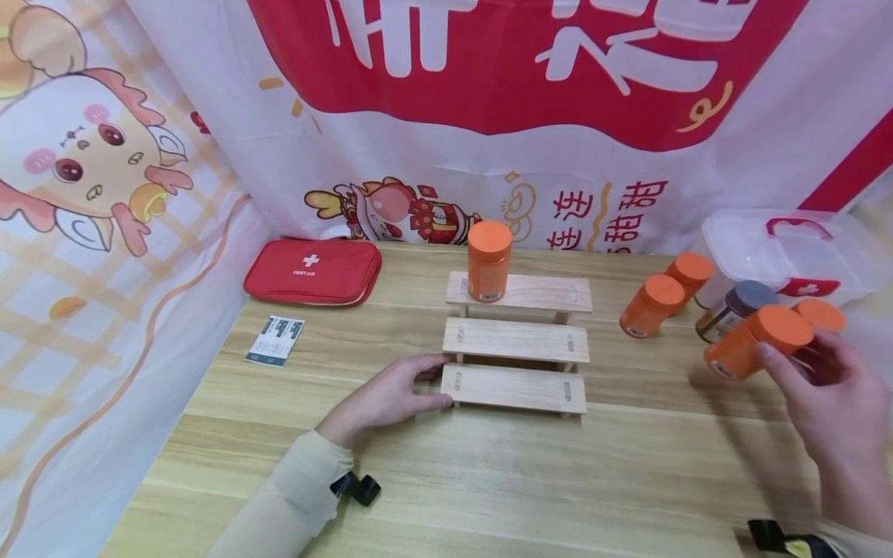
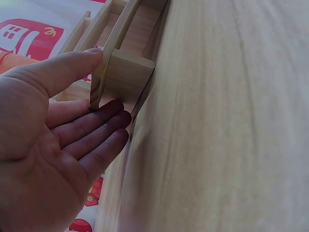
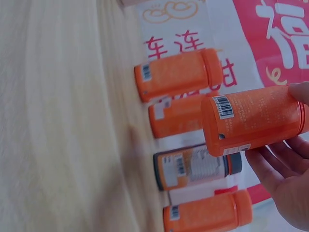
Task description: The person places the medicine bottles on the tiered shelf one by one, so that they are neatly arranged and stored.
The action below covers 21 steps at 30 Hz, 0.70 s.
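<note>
A three-step wooden stand has an orange bottle upright on its top step. My left hand holds the left end of the lowest step, thumb at the front corner and index finger at the back. In the left wrist view its other fingers extend under the board. My right hand grips a capped orange bottle, tilted and raised above the table. Behind it stand two orange bottles, a dark-capped bottle and another orange bottle.
A clear plastic box with a red handle stands at the back right. At the back left lies a red first aid pouch, with a small printed packet in front of it. Printed cloth hangs behind the table.
</note>
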Motion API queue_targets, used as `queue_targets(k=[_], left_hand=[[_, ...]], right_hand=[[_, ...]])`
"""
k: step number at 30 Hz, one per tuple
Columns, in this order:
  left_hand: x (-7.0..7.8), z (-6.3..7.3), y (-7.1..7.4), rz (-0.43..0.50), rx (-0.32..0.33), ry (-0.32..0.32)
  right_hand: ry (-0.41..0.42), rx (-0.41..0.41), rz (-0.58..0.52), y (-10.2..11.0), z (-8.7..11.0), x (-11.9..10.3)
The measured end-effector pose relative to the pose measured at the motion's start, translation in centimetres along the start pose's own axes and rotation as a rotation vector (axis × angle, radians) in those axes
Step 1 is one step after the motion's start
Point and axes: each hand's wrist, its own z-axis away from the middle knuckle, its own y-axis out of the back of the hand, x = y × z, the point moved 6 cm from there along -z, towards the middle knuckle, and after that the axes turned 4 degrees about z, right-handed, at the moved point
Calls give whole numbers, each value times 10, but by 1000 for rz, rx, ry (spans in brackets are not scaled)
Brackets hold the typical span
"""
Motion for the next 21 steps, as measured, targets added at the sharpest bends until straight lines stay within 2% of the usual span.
queue_targets(k=[5, 10, 21], left_hand=[[1, 0, 1, -2, -4, -11], [1, 0, 1, -2, -3, -19], [0, 1, 0, -1, 8, 3]], right_hand=[[124, 18, -13, 0, 8, -17], [194, 39, -20, 0, 15, -35], [373, 16, -165, -8, 29, -75]])
